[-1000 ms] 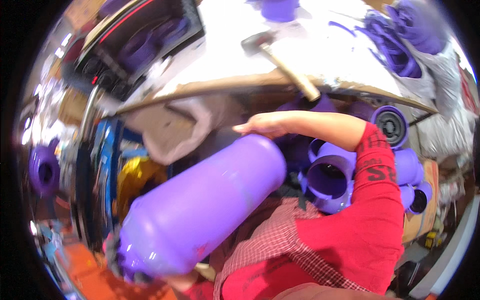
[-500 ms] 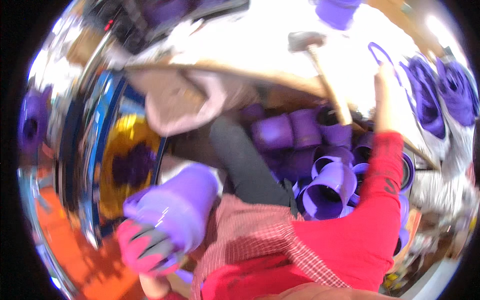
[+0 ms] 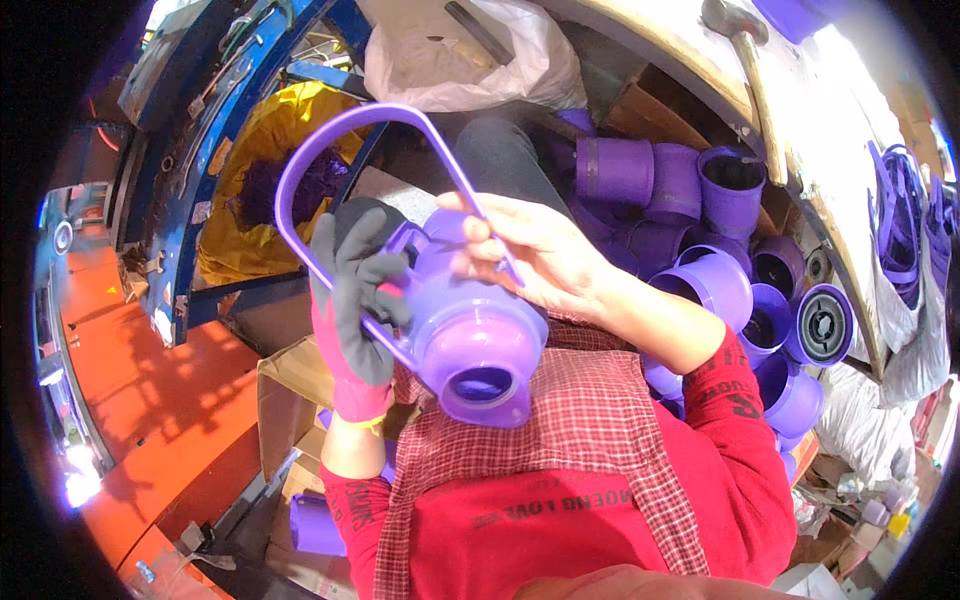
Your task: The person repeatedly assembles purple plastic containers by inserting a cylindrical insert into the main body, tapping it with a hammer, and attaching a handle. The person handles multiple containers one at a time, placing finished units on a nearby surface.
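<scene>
Left hand point(image 3: 358, 300), gloved in grey and pink: fingers part-spread, loosely bent against one limb of a purple handle. Firm grip or mere steadying: cannot tell, palm side being hidden. Right hand point(image 3: 530, 245), bare: thumb and fingers pinched together on the other limb of the same handle. Surroundings and work, by descending size. Beyond, at upper right: pale workbench point(image 3: 825, 130). Beneath and beside its edge: heap of purple vessels point(image 3: 715, 275), no fitted handles made out on the nearest. Held between both hands, in front of the checked apron: purple vessel point(image 3: 480, 330), tilted, with its narrow end toward the chest. Arched above and to the left of it: purple handle point(image 3: 385, 111), bent to an open loop, lower left limb reaching the vessel's collar, other limb passing under the right fingers. Smallest: round mouth point(image 3: 480, 385), uncapped. Progress, as judged: handle brought to vessel, partway through fitting. Left to do, probably: seating and securing of the handle ends. Fastening of either end: cannot tell, partly masked by fingers.
</scene>
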